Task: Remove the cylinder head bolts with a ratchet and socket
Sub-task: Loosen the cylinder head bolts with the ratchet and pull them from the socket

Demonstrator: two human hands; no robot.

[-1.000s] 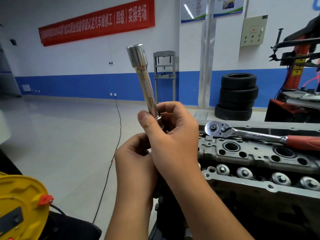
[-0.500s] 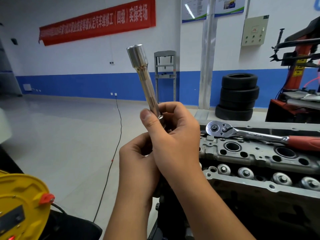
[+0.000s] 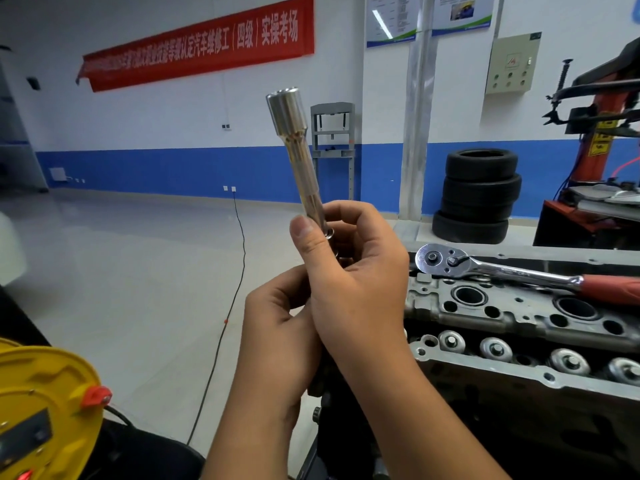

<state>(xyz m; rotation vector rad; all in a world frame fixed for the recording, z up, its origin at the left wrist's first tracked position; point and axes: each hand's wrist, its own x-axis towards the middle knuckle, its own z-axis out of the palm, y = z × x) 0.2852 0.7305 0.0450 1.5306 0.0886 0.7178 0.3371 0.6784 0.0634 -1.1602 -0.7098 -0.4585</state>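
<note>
- Head view: right hand (image 3: 353, 271) pinches the extension bar (image 3: 304, 178), socket (image 3: 286, 110) tilted toward 11 o'clock; left hand (image 3: 277, 327) curls round its hidden lower end
- Ratchet (image 3: 485, 271) lies on the cylinder head (image 3: 502, 313) at 3 o'clock
- Risk: a loosely seated socket could drop off

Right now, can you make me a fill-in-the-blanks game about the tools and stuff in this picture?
1. The right hand holds a long silver socket with its wide end pointing ____.
2. The ratchet lies on top of the cylinder head, and its handle is coloured ____.
3. Against the blue and white wall stands a stack of black ____.
4. The round reel at the bottom left corner is coloured ____.

Missing words: up; red; tyres; yellow
</note>
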